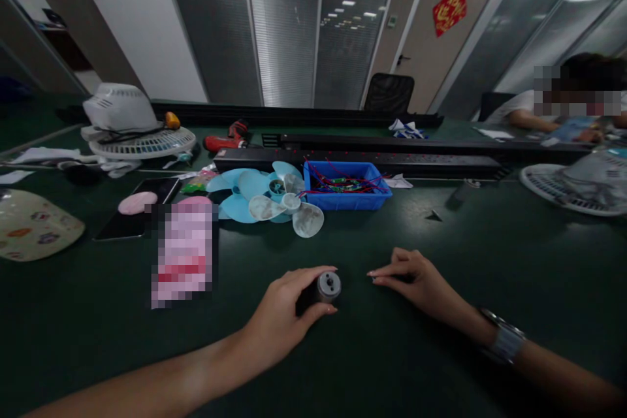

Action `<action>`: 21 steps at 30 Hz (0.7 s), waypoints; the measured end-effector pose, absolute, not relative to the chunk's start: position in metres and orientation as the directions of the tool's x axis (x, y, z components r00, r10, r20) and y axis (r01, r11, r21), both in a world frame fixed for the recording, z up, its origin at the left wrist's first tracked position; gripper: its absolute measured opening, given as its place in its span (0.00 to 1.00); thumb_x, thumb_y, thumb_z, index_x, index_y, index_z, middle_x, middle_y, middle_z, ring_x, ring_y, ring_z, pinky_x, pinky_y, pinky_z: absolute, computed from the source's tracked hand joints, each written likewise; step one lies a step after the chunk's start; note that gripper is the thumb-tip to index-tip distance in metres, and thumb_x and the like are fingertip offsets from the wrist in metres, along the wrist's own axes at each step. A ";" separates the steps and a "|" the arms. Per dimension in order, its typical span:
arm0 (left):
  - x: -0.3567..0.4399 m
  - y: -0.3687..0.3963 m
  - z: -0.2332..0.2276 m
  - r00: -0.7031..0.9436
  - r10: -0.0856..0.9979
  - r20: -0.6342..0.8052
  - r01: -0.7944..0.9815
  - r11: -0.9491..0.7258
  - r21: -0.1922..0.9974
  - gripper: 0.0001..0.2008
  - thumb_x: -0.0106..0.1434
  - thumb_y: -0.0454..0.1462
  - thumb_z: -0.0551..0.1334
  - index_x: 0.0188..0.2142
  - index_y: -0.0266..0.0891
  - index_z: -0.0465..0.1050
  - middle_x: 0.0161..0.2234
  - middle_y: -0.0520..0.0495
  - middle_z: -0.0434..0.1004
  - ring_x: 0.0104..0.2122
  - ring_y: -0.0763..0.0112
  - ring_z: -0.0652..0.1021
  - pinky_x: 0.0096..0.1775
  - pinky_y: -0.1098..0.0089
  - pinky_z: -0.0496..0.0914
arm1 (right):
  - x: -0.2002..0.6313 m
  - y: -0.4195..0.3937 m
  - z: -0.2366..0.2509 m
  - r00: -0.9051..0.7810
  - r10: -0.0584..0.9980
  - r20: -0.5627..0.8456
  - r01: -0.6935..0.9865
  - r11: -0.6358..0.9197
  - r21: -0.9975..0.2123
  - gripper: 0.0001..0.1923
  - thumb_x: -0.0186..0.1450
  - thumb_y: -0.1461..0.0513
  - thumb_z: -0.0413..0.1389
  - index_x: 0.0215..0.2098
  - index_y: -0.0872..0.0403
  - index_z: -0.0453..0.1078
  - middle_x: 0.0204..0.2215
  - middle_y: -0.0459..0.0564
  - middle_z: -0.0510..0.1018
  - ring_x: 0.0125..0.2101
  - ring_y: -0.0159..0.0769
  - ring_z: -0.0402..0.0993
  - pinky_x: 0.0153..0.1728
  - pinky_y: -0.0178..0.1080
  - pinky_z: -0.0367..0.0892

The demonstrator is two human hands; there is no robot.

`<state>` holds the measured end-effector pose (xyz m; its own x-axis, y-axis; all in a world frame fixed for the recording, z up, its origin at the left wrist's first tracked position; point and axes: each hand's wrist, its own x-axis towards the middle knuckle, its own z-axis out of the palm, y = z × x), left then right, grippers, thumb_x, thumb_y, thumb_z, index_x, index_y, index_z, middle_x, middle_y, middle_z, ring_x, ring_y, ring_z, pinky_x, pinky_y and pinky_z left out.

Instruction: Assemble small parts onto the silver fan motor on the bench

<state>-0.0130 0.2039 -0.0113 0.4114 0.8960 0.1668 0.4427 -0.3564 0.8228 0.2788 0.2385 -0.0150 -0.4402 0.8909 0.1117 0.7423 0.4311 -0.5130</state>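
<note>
My left hand [287, 310] is wrapped round a small cylindrical motor [329, 286], thumb and fingers on either side. The motor stands upright on the dark green table, its grey round end with small holes facing up. To the right of it, my right hand [414, 277] is closed in a pinch. A tiny dark piece shows at its fingertips, too small to name, and it is apart from the motor. A watch [504, 336] is on my right wrist.
Behind my hands lie several fan blades [267, 199] and a blue bin [347, 199] holding wired circuit boards. A red power drill [228, 137], a fan [140, 137], a pink pouch [183, 248] and another cylinder [463, 194] lie around. A person [529, 114] sits at the far right.
</note>
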 end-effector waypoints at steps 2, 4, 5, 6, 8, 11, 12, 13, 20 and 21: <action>-0.013 0.204 -0.011 0.412 0.896 0.167 0.444 -0.357 0.822 0.24 0.59 0.33 0.69 0.55 0.43 0.71 0.52 0.48 0.79 0.50 0.59 0.78 0.54 0.57 0.70 | 0.279 0.237 -0.016 -0.441 0.892 0.099 0.752 0.427 -0.502 0.11 0.67 0.55 0.61 0.47 0.39 0.78 0.28 0.44 0.70 0.30 0.34 0.67 0.36 0.40 0.59; -0.013 0.205 -0.011 0.414 0.894 0.169 0.445 -0.361 0.820 0.24 0.59 0.33 0.69 0.54 0.43 0.71 0.52 0.48 0.79 0.50 0.59 0.78 0.54 0.57 0.70 | 0.278 0.237 -0.014 -0.444 0.892 0.083 0.751 0.421 -0.509 0.17 0.65 0.55 0.62 0.52 0.38 0.74 0.30 0.44 0.71 0.31 0.35 0.68 0.38 0.41 0.60; -0.013 0.205 -0.011 0.415 0.893 0.173 0.444 -0.365 0.818 0.24 0.59 0.33 0.69 0.54 0.43 0.71 0.51 0.48 0.79 0.50 0.59 0.78 0.54 0.57 0.71 | 0.277 0.237 -0.013 -0.447 0.891 0.078 0.751 0.420 -0.510 0.19 0.65 0.55 0.63 0.54 0.37 0.73 0.31 0.43 0.71 0.31 0.35 0.69 0.38 0.41 0.60; -0.013 0.205 -0.011 0.415 0.892 0.177 0.444 -0.369 0.817 0.23 0.59 0.33 0.69 0.54 0.44 0.71 0.51 0.48 0.79 0.50 0.59 0.78 0.54 0.57 0.71 | 0.277 0.238 -0.013 -0.452 0.889 0.075 0.750 0.425 -0.507 0.20 0.64 0.55 0.64 0.54 0.37 0.72 0.31 0.43 0.71 0.32 0.35 0.69 0.38 0.41 0.60; -0.013 0.205 -0.011 0.415 0.891 0.182 0.444 -0.373 0.815 0.23 0.59 0.34 0.69 0.55 0.44 0.71 0.52 0.48 0.79 0.50 0.59 0.78 0.54 0.56 0.71 | 0.277 0.239 -0.012 -0.470 0.879 0.079 0.743 0.443 -0.501 0.16 0.63 0.54 0.64 0.50 0.38 0.76 0.29 0.44 0.71 0.31 0.35 0.68 0.36 0.40 0.60; -0.013 0.204 -0.011 0.416 0.891 0.184 0.442 -0.375 0.815 0.23 0.60 0.34 0.69 0.55 0.45 0.71 0.51 0.47 0.79 0.50 0.59 0.78 0.54 0.56 0.71 | 0.271 0.241 -0.006 -0.473 0.876 0.097 0.706 0.443 -0.552 0.09 0.66 0.53 0.61 0.44 0.41 0.80 0.26 0.44 0.70 0.27 0.33 0.68 0.30 0.36 0.59; -0.013 0.204 -0.011 0.416 0.891 0.183 0.442 -0.374 0.815 0.23 0.59 0.34 0.69 0.55 0.44 0.71 0.51 0.47 0.79 0.50 0.59 0.78 0.54 0.56 0.71 | 0.267 0.241 -0.002 -0.467 0.877 0.114 0.685 0.440 -0.581 0.10 0.67 0.52 0.59 0.43 0.42 0.80 0.25 0.44 0.70 0.26 0.32 0.67 0.27 0.35 0.58; -0.013 0.204 -0.011 0.416 0.890 0.185 0.442 -0.376 0.815 0.23 0.59 0.34 0.69 0.54 0.44 0.71 0.51 0.47 0.79 0.50 0.59 0.78 0.54 0.56 0.71 | 0.262 0.240 0.003 -0.461 0.877 0.136 0.659 0.441 -0.610 0.11 0.68 0.51 0.58 0.43 0.44 0.80 0.24 0.44 0.70 0.25 0.31 0.66 0.25 0.34 0.56; -0.013 0.205 -0.013 0.409 0.881 0.237 0.414 -0.411 0.812 0.22 0.58 0.33 0.70 0.53 0.42 0.72 0.49 0.46 0.80 0.47 0.59 0.79 0.51 0.59 0.72 | 0.207 0.230 0.033 -0.539 0.798 0.269 0.472 0.551 -0.688 0.08 0.67 0.56 0.60 0.40 0.46 0.81 0.20 0.42 0.69 0.22 0.29 0.62 0.23 0.34 0.51; -0.013 0.205 -0.013 0.412 0.879 0.240 0.411 -0.414 0.812 0.22 0.58 0.33 0.70 0.52 0.41 0.72 0.49 0.46 0.81 0.47 0.59 0.80 0.50 0.59 0.73 | 0.202 0.230 0.033 -0.541 0.800 0.258 0.472 0.543 -0.695 0.07 0.67 0.57 0.60 0.40 0.46 0.81 0.20 0.42 0.69 0.22 0.29 0.62 0.23 0.34 0.51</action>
<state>-0.0127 0.2048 -0.0129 0.4116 0.8792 0.2399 0.4109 -0.4140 0.8122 0.2021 0.2301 0.0330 -0.5409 0.8004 0.2584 0.4717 0.5431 -0.6947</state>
